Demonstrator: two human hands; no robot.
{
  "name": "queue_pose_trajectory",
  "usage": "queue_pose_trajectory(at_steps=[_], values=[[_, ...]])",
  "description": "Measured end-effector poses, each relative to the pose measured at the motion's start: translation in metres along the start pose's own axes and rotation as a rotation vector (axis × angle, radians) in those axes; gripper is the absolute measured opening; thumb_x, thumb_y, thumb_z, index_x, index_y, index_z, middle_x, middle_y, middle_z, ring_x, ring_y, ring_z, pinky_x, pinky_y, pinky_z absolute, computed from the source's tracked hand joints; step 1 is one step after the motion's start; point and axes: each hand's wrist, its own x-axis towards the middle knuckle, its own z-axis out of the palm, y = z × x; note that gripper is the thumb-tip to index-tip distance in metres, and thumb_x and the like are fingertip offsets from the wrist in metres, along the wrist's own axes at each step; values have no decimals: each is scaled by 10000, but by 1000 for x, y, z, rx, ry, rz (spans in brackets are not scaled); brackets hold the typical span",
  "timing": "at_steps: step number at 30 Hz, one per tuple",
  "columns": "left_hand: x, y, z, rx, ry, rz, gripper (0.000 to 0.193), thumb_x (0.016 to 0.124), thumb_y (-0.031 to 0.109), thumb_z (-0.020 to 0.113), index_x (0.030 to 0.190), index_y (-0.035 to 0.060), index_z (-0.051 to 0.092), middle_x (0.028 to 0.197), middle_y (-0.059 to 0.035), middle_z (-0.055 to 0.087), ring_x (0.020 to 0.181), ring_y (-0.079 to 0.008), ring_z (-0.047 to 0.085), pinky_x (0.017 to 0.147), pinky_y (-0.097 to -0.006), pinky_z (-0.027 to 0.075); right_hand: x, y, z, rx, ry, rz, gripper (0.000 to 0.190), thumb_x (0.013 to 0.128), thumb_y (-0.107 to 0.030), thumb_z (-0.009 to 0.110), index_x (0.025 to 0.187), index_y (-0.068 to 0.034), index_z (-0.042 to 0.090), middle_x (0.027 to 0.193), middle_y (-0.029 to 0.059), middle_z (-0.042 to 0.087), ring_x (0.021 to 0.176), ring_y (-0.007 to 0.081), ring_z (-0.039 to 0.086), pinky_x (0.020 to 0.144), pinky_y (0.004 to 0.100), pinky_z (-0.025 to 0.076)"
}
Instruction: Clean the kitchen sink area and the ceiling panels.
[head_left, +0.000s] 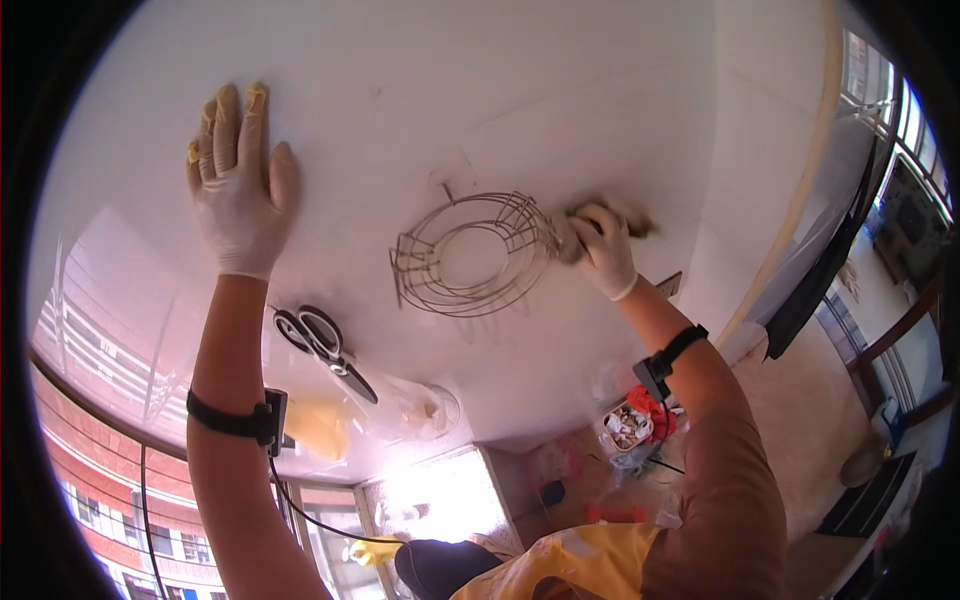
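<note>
My left hand (244, 191), in a pale thin glove with yellowish fingertips, lies flat against a white glossy surface (420, 97), fingers extended and holding nothing. My right hand (604, 251), gloved alike, has its fingers curled at the right edge of a round wire rack (472, 196). A blurred greyish crumpled thing (564, 241) sits at its fingers; whether it is part of the rack I cannot tell. Beyond the knuckles shows a dark blurred patch (639, 222). Scissors (330, 352) with black-and-white handles rest against the surface below my left hand.
Below the scissors are a clear cylindrical container (442, 409) and a yellow item (315, 427). A socket plate (670, 284) is beside my right wrist. Lower down stands a bin with litter (628, 426), with a red bag (654, 411) at its side. A black cloth (814, 277) hangs at right.
</note>
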Motion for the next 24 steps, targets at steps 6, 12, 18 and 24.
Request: queue_pose_trajectory(at_steps=[6, 12, 18, 24], values=[[-20, 2, 4, 14, -21, 50, 540, 941, 294, 451, 1465, 171, 405, 1516, -120, 369, 1406, -315, 324, 1147, -490, 201, 82, 9, -25, -188, 153, -15, 506, 749, -96, 712, 1239, -190, 628, 1128, 116, 580, 1114, 315, 536, 947, 442, 410], [-41, 12, 10, 12, -77, 144, 547, 946, 324, 434, 1471, 179, 396, 1523, -122, 357, 1404, -327, 319, 1141, -503, 198, 92, 23, 7, -147, 476, 28, 309, 814, -104, 673, 1123, -104, 660, 1297, 184, 500, 1149, 433, 495, 953, 509, 411], [-49, 21, 15, 6, -47, 155, 554, 939, 309, 435, 1470, 153, 398, 1509, -157, 364, 1388, -343, 337, 1125, -515, 228, -154, -59, 77, 279, 291, 728, 333, 931, -177, 554, 1250, -109, 484, 1199, 119, 460, 1076, 264, 473, 920, 480, 431], [-52, 27, 15, 31, -108, 216, 536, 922, 280, 458, 1431, 113, 455, 1490, -183, 389, 1359, -388, 377, 1094, -531, 278, -210, -112, 81, 135, -440, 656, 507, 862, -166, 535, 1345, -35, 458, 1365, 267, 414, 1305, 463, 371, 1057, 562, 321]])
